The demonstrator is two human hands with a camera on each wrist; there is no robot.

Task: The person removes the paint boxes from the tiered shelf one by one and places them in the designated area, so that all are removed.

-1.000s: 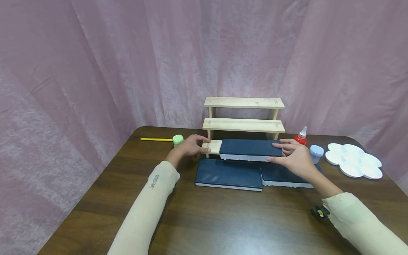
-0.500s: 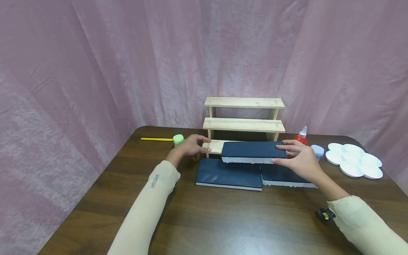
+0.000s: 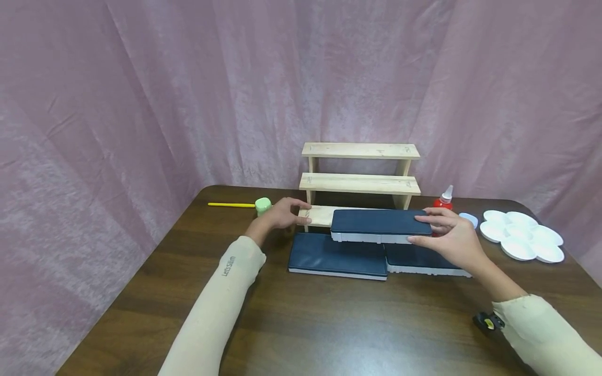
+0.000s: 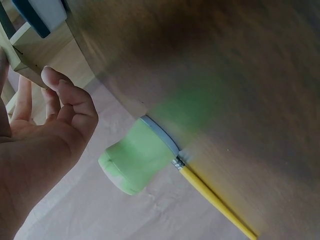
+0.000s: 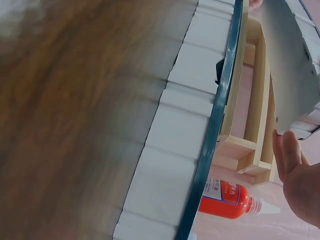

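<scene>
My right hand [image 3: 453, 235] grips the right end of a long white case with a dark blue lid [image 3: 380, 222], thumb in front and fingers over the top and back. The right wrist view shows the bare underside of this case [image 5: 292, 70], raised off any support. It hangs in front of the lowest step of a three-tier wooden stand [image 3: 359, 183], hiding much of that step. At the step's left end, my left hand [image 3: 282, 213] pinches the board between thumb and fingers; the left wrist view shows the fingers [image 4: 77, 102] at the board's end.
Two more blue-lidded cases, left [image 3: 337, 255] and right [image 3: 420, 258], lie in front of the stand. A green jar [image 3: 263, 205] and yellow brush [image 3: 231, 204] are at left. At right are a red bottle [image 3: 444, 199], pale blue lid [image 3: 469, 219] and white flower-shaped palette [image 3: 521, 235].
My right hand has drawn the held case right and slightly toward me, baring more of the lowest step's left part. My left hand has stayed at the step's end.
</scene>
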